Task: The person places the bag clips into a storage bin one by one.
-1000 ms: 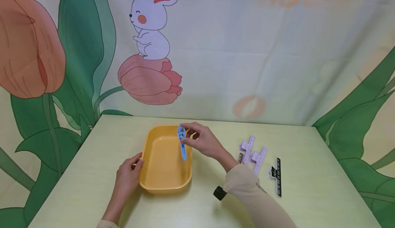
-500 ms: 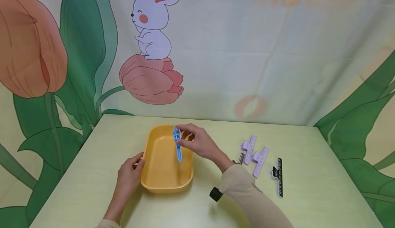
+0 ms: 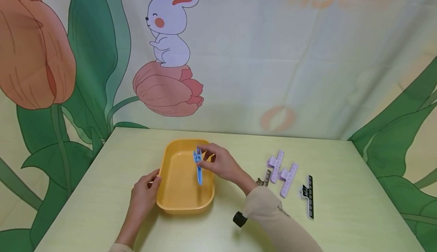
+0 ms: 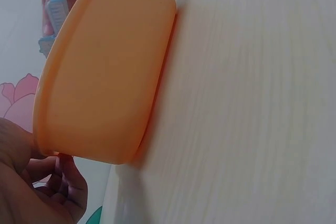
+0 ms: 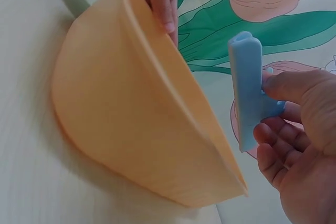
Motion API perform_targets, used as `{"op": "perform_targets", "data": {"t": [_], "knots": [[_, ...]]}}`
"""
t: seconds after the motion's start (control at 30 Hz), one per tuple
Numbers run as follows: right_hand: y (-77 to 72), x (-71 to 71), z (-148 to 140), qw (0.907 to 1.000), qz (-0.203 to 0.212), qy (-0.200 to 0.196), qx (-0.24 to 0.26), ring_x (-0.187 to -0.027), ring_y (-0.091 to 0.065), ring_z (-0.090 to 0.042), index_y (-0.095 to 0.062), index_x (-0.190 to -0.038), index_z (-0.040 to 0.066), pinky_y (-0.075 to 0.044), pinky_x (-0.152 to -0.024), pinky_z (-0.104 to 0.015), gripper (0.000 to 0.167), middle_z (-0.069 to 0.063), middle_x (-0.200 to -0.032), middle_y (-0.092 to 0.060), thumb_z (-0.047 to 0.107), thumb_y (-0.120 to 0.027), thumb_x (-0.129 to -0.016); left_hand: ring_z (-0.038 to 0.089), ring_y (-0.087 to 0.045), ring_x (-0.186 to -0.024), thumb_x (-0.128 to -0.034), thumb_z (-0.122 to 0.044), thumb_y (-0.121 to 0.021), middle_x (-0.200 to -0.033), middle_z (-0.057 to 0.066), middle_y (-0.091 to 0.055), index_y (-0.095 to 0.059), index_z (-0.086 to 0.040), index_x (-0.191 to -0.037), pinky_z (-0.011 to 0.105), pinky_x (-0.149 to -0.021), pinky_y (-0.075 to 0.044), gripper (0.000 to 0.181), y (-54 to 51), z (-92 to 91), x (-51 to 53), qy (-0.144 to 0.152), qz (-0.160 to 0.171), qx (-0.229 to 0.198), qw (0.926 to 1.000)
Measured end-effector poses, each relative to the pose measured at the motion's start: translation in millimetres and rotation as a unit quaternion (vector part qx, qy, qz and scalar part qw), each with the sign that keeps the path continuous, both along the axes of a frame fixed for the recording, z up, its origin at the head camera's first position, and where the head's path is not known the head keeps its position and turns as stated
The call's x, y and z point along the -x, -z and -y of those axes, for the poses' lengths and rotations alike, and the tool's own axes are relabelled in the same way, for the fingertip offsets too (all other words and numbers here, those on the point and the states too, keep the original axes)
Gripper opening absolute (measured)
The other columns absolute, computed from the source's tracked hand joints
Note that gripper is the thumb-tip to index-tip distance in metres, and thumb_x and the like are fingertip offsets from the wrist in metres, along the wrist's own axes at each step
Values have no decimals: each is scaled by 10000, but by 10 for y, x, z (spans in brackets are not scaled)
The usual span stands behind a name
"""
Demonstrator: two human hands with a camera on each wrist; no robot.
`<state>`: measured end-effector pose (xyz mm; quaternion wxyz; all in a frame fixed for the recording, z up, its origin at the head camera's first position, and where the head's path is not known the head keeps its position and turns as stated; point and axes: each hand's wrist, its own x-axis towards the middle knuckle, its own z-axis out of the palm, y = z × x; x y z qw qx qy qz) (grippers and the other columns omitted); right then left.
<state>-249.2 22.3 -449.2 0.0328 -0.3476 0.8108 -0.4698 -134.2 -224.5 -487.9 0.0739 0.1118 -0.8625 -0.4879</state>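
Observation:
A yellow plastic basin (image 3: 181,209) stands on the table. At its left rim my left hand (image 3: 145,193) grips the edge, thumb over the rim and fingers outside, as the left wrist view shows. Above the basin's right half, my right hand (image 3: 220,163) pinches a blue clip (image 3: 199,174) between thumb and fingers. The clip has a long straight bar, and in the right wrist view the light blue clip (image 5: 247,87) stays above the rim, apart from the basin. Inside the basin, the visible floor is bare.
To the right lie two lilac clips (image 3: 277,166) with a keyboard pattern, a black-and-white keyboard clip (image 3: 310,197), and another dark keyboard clip (image 3: 267,178) partly behind the right forearm. A black cylinder (image 3: 240,219) sits at the right wrist. A printed curtain (image 3: 239,55) hangs behind the table.
My right hand, with the blue clip, has moved a little left over the basin and then lower. The left hand keeps its place on the rim.

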Motion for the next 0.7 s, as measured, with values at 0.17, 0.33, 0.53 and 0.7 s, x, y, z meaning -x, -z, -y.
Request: {"op": "perform_targets", "data": {"t": [0.17,0.33,0.53,0.7], "knots": [[78,-10,-10,9994,-319,-16,-160,-972,-611,-253,-628,-1375,-33,-538,-807,-305,510,-63,-1110,-657,111,-797,-916,327,-604,-1025,-1083,-155,-536,-1195,230,-612,-540,43,-1461,277,-759,-491,427,16,4,6,8,-6,5,10000],[128,-36,-21,9959,-664,-17,-610,-996,-607,-274,-628,-1372,-35,-525,-806,-293,516,-79,-1152,-654,140,-803,-918,325,-604,-1011,-1082,-150,-538,-1185,228,-614,-542,47,-1457,276,-750,-490,424,26,5,7,9,-36,11,10000],[165,-58,-27,9869,-1158,47,-1119,-1032,-609,-305,-634,-1355,-44,-517,-851,-327,519,-106,-1161,-658,153,-814,-910,323,-601,-1005,-1081,-145,-539,-1178,226,-612,-541,47,-1459,261,-740,-486,424,29,1,12,15,-45,7,10000],[177,-74,-35,9783,-1540,103,-1381,-1057,-565,-268,-654,-1333,-34,-492,-925,-371,514,-111,-1167,-677,184,-827,-901,325,-607,-1006,-1079,-145,-541,-1172,222,-616,-547,45,-1455,269,-747,-487,421,23,1,8,-11,-56,22,10000]]}}
